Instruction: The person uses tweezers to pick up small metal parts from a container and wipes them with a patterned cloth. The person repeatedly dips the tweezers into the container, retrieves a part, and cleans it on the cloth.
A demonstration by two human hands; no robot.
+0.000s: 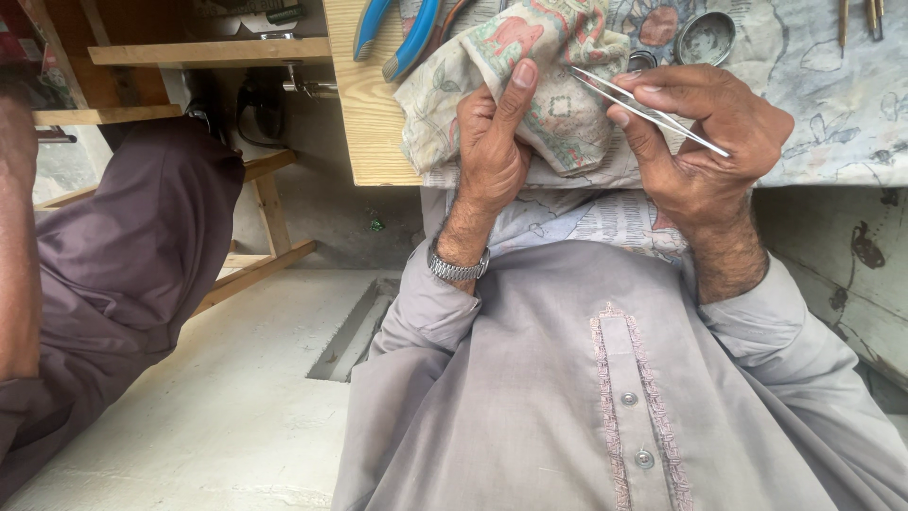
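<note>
Tweezers [653,112]: thin bright steel, tips at 10 o'clock, buried in cloth [530,76] fold near top centre. Right hand [705,156] pinches shaft between thumb and fingers. Left hand [492,142] grips bunched cloth, thumb pressed on top. Step judged: wiping tips; next needs steady draw through fold. Cloth soft, faded print. At 12 o'clock, blue-handled pliers [402,33] on wooden bench [364,123]; round metal lid [705,38] at 1.
</note>
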